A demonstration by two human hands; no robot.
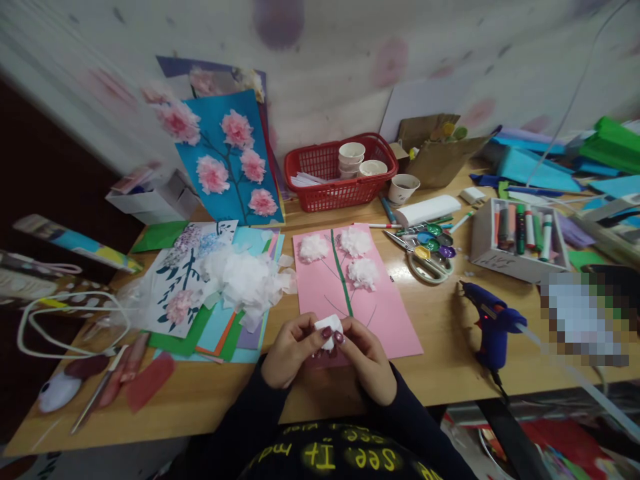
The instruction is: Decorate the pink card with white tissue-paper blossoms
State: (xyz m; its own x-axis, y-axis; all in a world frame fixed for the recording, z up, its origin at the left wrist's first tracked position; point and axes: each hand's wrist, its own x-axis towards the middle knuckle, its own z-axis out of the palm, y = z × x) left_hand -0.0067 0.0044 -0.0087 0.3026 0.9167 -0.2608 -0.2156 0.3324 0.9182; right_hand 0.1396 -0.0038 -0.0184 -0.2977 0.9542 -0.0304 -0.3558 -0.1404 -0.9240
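Note:
My left hand (293, 348) and my right hand (367, 353) meet over the lower edge of a pink sheet (395, 320). Between their fingertips both pinch a small piece of white tissue paper (327, 325). On the pink sheet runs a green stem (340, 270) with thin drawn branches. Three fluffy white paper flowers (363, 274) sit on its upper part. A loose heap of white tissue pieces (245, 280) lies left of the sheet, on top of coloured papers.
Behind stands a blue card with pink paper flowers (213, 175), beside a red basket (330, 198) of paper cups. At right are scissors (430, 267), a paint palette (434, 239), a marker box (515, 257) and a blue glue gun (493, 323). Pens (100, 390) lie at front left.

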